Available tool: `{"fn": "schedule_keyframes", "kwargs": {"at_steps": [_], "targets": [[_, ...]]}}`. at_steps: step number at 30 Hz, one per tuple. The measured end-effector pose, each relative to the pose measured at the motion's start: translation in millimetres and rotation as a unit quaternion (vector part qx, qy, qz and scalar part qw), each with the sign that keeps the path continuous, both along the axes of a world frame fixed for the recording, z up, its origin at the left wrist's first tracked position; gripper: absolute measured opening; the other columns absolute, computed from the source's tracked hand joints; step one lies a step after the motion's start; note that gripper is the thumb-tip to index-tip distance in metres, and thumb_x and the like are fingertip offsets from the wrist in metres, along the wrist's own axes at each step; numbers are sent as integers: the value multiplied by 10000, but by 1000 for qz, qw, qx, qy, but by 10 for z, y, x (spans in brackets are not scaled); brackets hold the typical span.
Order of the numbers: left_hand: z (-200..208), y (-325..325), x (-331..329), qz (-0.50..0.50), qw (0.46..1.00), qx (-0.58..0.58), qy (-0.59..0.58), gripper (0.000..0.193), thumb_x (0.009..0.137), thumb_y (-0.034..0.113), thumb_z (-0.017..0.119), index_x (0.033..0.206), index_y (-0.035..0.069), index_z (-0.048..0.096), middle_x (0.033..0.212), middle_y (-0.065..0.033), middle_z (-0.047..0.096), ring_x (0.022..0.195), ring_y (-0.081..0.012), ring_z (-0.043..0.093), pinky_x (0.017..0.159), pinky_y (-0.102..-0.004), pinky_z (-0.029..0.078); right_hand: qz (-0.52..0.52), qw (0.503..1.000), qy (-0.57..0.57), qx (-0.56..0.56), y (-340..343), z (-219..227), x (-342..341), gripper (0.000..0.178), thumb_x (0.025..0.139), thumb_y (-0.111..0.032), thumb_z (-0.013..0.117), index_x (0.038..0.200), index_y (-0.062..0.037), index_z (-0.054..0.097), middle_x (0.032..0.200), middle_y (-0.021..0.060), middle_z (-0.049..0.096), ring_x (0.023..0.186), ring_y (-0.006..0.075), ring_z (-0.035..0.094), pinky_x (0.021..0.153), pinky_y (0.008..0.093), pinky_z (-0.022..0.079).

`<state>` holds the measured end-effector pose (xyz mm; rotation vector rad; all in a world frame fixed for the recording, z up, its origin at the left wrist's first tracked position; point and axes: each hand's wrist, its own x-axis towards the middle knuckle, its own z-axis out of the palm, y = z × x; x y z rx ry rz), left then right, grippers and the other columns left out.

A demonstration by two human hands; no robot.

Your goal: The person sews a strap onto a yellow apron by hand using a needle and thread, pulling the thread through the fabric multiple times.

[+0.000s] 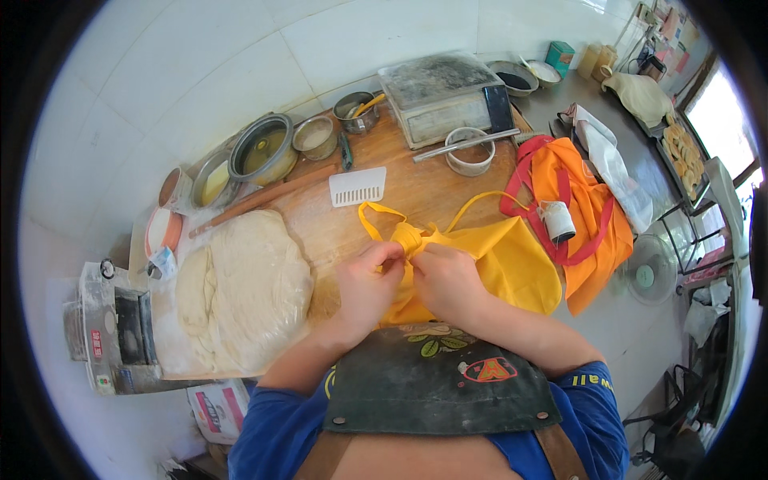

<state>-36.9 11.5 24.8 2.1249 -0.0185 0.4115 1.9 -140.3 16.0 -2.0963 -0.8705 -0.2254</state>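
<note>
A bright yellow cloth (516, 260) with thin straps, apron-like, lies bunched at the front of the wooden work table (436, 180). Its upper left part is gathered into a twisted knot, from which one strap loops up and another runs right. My left hand (368, 280) pinches the left side of this knot. From the right, my right hand (448, 280) grips the cloth close beside it, fingers closed and partly hidden. Left of my hands, a large slab of pale dough (252, 276) rests under clear film. To the right is an orange cloth (588, 204) with red straps.
Behind the dough lie a rolling pin (264, 198) and a white slotted scraper (358, 186). Pots and bowls, including a steel pot (262, 150), line the wall beside a scale (440, 96). A white cup (557, 222) sits on the orange cloth. A machine (120, 328) stands at left.
</note>
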Motion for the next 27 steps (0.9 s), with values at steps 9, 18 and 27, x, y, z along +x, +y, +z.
{"fn": "schedule_keyframes", "kwargs": {"at_steps": [9,18,27], "targets": [[-145,206,169,-34,962,-245,117,261,777,-108,655,1023,-19,644,913,-72,692,810,-134,660,736,-252,534,-30,983,122,137,-264,73,297,83,816,-95,651,854,-27,678,832,132,664,759,260,653,678,322,505],[-83,75,138,-126,967,-189,116,268,774,-70,685,1028,8,656,921,-64,698,825,-124,671,755,-256,535,136,757,602,216,-288,-319,569,197,817,-80,655,949,54,711,817,60,687,705,115,611,642,247,467],[-98,37,140,-132,953,-209,174,331,753,-81,674,1071,-1,635,930,-55,687,841,-123,658,769,-245,515,-59,633,640,433,-232,-678,507,120,818,-69,601,712,-21,629,688,75,624,567,128,543,480,248,394]]}}
